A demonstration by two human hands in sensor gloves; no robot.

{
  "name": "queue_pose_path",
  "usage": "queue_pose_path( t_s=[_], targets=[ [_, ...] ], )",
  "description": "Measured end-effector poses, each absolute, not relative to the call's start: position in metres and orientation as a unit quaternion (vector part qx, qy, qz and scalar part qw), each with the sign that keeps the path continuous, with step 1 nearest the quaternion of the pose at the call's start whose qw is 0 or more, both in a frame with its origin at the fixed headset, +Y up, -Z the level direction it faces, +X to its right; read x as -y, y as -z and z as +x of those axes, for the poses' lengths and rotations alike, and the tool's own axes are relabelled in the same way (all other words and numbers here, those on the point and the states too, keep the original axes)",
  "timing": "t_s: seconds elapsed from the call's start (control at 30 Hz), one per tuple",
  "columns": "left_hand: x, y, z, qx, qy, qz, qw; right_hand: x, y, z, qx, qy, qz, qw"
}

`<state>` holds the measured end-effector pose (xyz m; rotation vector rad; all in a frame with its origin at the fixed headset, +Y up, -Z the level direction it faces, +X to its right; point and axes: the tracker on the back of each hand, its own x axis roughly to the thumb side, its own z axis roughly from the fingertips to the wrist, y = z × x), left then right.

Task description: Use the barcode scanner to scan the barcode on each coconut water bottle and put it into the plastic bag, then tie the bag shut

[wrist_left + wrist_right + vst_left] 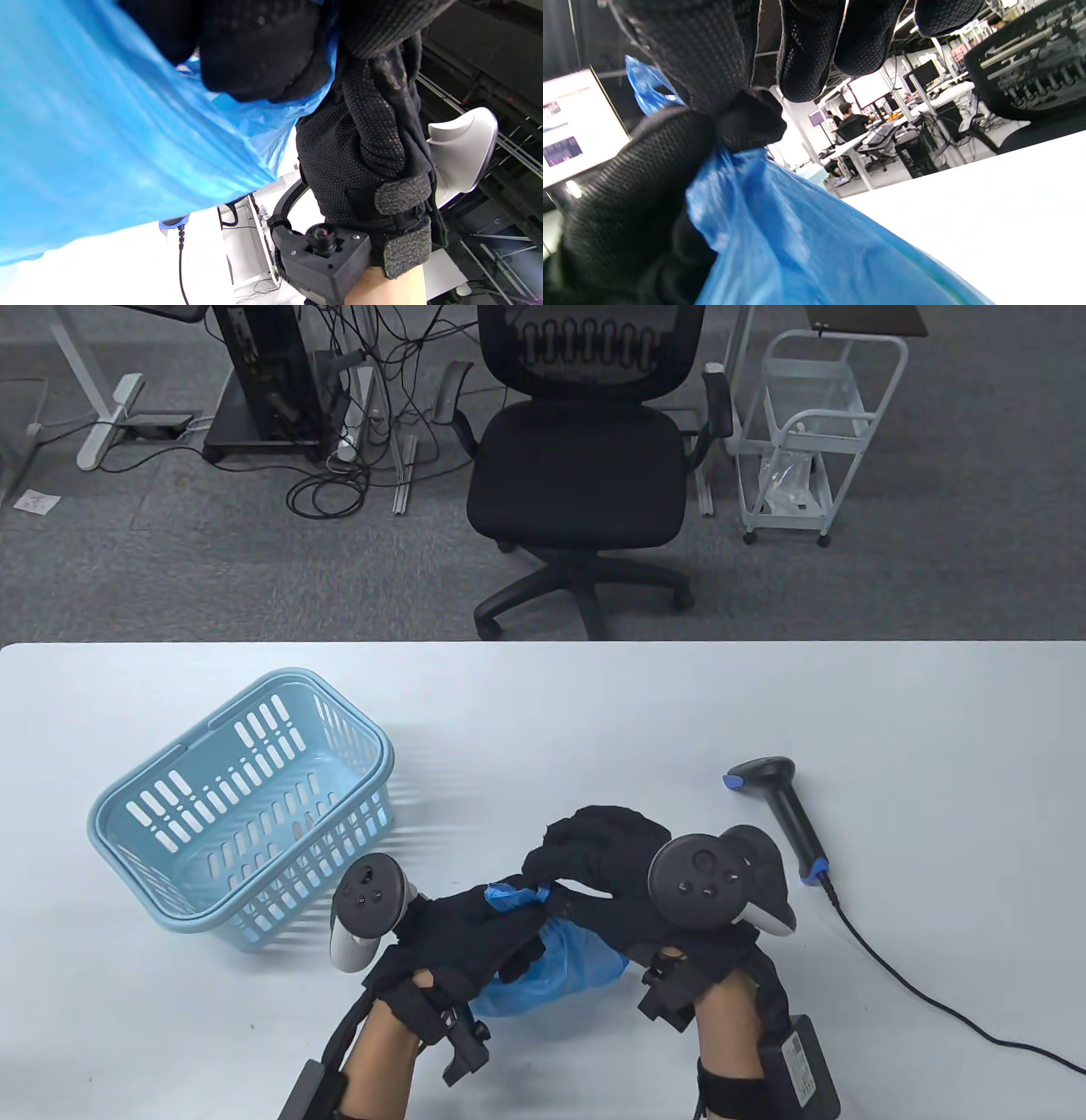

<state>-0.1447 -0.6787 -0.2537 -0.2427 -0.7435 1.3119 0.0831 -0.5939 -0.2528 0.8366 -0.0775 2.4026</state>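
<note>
The blue plastic bag (551,963) lies low in the middle of the table view, a crumpled, see-through bundle on the white table (764,704), its top gathered into a twisted tuft between the two gloved hands. What is inside it cannot be made out. The left hand (462,937), at the lower centre-left, has its fingers curled round the gathered plastic; in the left wrist view the blue film fills the left half of the frame under those fingers. The right hand (628,874), just to the right, pinches the bag's neck, and the right wrist view shows its thumb and fingers (683,55) clamped on the blue plastic there.

The barcode scanner (785,814) lies on the table to the right of the right hand, not touched, its cable trailing to the lower right edge. A light blue basket (246,806) sits tilted at the left. Beyond the table's far edge stands a black office chair (585,466), with a white trolley (806,432) at the upper right.
</note>
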Motion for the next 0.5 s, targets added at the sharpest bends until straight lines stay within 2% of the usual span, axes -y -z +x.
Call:
queue_pose_path(
  t_s=[0.2,0.3,0.4,0.5],
  targets=[
    [0.676,0.252,-0.145,0.326,-0.578,-0.109,0.740,0.597,0.250,0.078,0.070,-0.905,0.318,0.275],
    [0.672,0.250,-0.150,0.288,-0.570,-0.052,0.767,0.601,0.250,0.076,0.084,-0.902,0.326,0.270],
    [0.675,0.250,-0.155,0.266,-0.603,-0.028,0.752,0.603,0.252,0.080,0.090,-0.906,0.312,0.272],
    [0.683,0.251,-0.162,0.228,-0.666,-0.008,0.710,0.606,0.252,0.084,0.089,-0.914,0.285,0.273]
  ],
)
